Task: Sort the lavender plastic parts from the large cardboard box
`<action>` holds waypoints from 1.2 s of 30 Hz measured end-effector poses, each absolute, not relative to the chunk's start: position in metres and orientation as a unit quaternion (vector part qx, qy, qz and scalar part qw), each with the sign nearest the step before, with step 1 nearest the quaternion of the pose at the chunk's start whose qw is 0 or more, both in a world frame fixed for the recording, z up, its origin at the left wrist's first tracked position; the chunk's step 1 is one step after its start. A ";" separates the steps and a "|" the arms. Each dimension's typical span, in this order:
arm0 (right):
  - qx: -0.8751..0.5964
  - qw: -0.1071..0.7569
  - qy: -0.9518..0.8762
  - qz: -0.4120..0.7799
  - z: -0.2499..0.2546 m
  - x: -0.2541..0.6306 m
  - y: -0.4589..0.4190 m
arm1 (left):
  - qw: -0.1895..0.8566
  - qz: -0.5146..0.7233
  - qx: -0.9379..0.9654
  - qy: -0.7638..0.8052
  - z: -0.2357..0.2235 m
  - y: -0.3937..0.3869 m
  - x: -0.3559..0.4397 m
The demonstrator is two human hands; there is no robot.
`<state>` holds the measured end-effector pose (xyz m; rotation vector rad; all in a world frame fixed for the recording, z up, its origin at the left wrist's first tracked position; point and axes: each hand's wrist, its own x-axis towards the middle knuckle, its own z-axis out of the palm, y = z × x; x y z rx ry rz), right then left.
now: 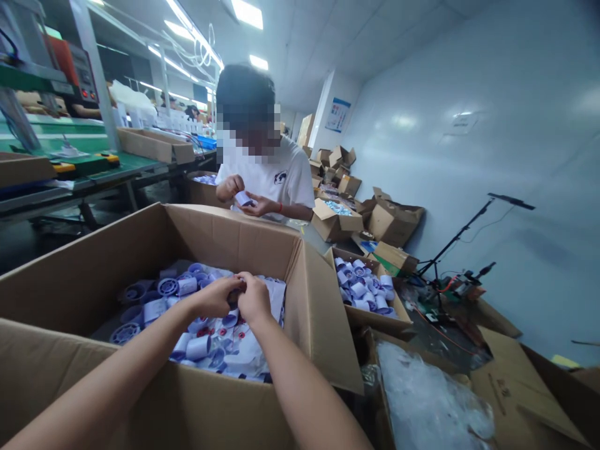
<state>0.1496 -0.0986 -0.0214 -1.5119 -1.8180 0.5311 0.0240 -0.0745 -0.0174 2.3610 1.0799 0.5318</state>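
Note:
My left hand (219, 297) and my right hand (254, 300) meet over a large open cardboard box (304, 312). Both have their fingers closed together at the same spot. Whatever they pinch is small and mostly covered by the fingers, so I cannot make it out. Below them, many pale lilac plastic cups (198, 347) lie loose in the box, some tipped to show spoked round ends. Small red ring-like pieces (241, 335) are scattered on a white sheet (276, 294) among them.
Across the box, a co-worker (267, 169) in a white shirt holds a lilac plastic cup (243, 199). To the right stand a smaller carton (398, 309) of similar cups and a box with clear plastic bags (426, 394). A green workbench (135, 164) runs along the left.

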 end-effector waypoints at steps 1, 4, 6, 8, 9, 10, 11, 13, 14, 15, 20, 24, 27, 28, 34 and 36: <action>-0.581 0.369 -0.692 0.219 -0.023 0.149 -0.096 | 0.250 0.212 0.857 0.398 -0.019 -0.073 0.024; -0.556 0.433 -0.647 0.292 -0.027 0.147 -0.087 | 0.263 0.248 0.841 0.402 -0.021 -0.069 0.024; -0.546 0.469 -0.603 0.345 -0.030 0.145 -0.083 | 0.251 0.264 0.834 0.415 -0.019 -0.069 0.024; -0.558 0.477 -0.557 0.388 -0.034 0.143 -0.080 | 0.219 0.273 0.831 0.433 -0.016 -0.073 0.025; -0.565 0.472 -0.543 0.405 -0.036 0.142 -0.080 | 0.204 0.275 0.832 0.437 -0.015 -0.075 0.025; -0.569 0.463 -0.535 0.418 -0.038 0.142 -0.080 | 0.191 0.274 0.835 0.437 -0.014 -0.077 0.026; -0.569 0.456 -0.535 0.425 -0.040 0.142 -0.081 | 0.180 0.271 0.839 0.436 -0.013 -0.080 0.027; -0.562 0.458 -0.549 0.417 -0.042 0.143 -0.082 | 0.166 0.261 0.848 0.431 -0.012 -0.084 0.027; -0.560 0.461 -0.555 0.406 -0.042 0.144 -0.083 | 0.161 0.253 0.852 0.430 -0.012 -0.085 0.028; -0.560 0.464 -0.561 0.395 -0.043 0.146 -0.084 | 0.159 0.243 0.856 0.428 -0.012 -0.086 0.028; -0.568 0.471 -0.574 0.355 -0.045 0.150 -0.091 | 0.166 0.219 0.861 0.428 -0.011 -0.089 0.028; -0.552 0.489 -0.563 0.374 -0.047 0.143 -0.095 | 0.169 0.225 0.857 0.432 -0.013 -0.092 0.026; -0.467 0.508 -0.542 0.480 -0.037 0.137 -0.094 | 0.185 0.267 0.847 0.422 -0.014 -0.092 0.021; -0.448 0.511 -0.528 0.508 -0.031 0.137 -0.094 | 0.185 0.294 0.838 0.420 -0.015 -0.091 0.018; -0.496 0.640 -0.424 0.406 0.000 0.185 -0.114 | 0.188 0.361 0.785 0.467 -0.018 -0.070 -0.002; -0.510 0.688 -0.383 0.346 -0.003 0.229 -0.120 | 0.190 0.306 0.800 0.480 -0.019 -0.062 -0.004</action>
